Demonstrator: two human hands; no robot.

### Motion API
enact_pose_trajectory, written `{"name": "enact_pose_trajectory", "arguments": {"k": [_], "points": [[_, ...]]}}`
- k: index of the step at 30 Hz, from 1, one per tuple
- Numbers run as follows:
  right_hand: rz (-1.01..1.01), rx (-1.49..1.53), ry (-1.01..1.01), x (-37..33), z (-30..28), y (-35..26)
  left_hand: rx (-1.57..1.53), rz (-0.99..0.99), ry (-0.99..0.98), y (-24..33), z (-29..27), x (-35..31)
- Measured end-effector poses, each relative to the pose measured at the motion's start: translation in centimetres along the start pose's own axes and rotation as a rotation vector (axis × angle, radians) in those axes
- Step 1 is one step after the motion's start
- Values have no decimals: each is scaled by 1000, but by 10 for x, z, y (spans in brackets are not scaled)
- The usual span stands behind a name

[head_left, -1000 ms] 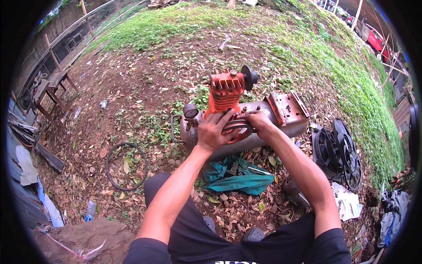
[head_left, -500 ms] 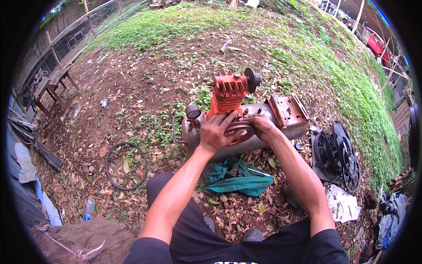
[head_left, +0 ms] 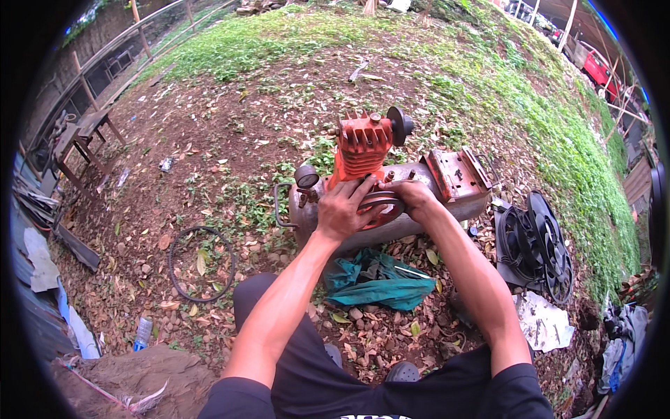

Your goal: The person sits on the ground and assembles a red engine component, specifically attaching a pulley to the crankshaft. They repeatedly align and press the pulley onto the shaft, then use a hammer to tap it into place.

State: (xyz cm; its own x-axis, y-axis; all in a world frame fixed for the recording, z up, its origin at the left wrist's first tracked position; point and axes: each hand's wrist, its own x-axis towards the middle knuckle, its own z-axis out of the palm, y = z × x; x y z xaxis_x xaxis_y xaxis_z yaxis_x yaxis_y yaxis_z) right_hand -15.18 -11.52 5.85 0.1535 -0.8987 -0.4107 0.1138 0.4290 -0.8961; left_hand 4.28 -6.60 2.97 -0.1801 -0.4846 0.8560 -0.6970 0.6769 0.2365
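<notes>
An orange air compressor head [head_left: 364,145] with cooling fins stands upright on a worn metal tank [head_left: 412,225]. A black pulley at its upper right is separate from the red-and-black pulley wheel [head_left: 395,211] low on its near side. My left hand [head_left: 343,211] grips that wheel's left side, fingers reaching over its face toward the compressor body. At the wheel's upper right rim, my right hand [head_left: 414,197] is closed with its thumb and fingers against the edge. Its fingertips are partly hidden. Left of the hands, a round gauge [head_left: 306,177] sits on the tank.
A teal cloth [head_left: 380,283] lies before the tank. Black fans [head_left: 534,244] lean at the right, above a whitish sheet [head_left: 543,322]. A drive belt [head_left: 202,264] rests on the leaf-strewn ground at left, with a plastic bottle [head_left: 142,334] nearer. A wooden bench [head_left: 87,129] stands farther left.
</notes>
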Motion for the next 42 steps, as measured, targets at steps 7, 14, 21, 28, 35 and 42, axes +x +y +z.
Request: {"name": "enact_pose_trajectory", "arguments": {"k": [7,14,21,28,35,42], "points": [[64,82,-11,9,-6,1,7,22,-14,-1,3,-1],[11,-147,50,9,-4,-4,-4,18,-30,0,1,0],[52,-316,49,13,-5,-9,-27,1,-55,1,0,1],[176,-102,-180,13,-7,-9,-13,33,-38,-1,2,2],[233,3,-255,12,-4,-10,-13,-10,-68,-1,0,1],[246,-106,-262,17,-12,-8,10,-14,-71,5,0,7]]}}
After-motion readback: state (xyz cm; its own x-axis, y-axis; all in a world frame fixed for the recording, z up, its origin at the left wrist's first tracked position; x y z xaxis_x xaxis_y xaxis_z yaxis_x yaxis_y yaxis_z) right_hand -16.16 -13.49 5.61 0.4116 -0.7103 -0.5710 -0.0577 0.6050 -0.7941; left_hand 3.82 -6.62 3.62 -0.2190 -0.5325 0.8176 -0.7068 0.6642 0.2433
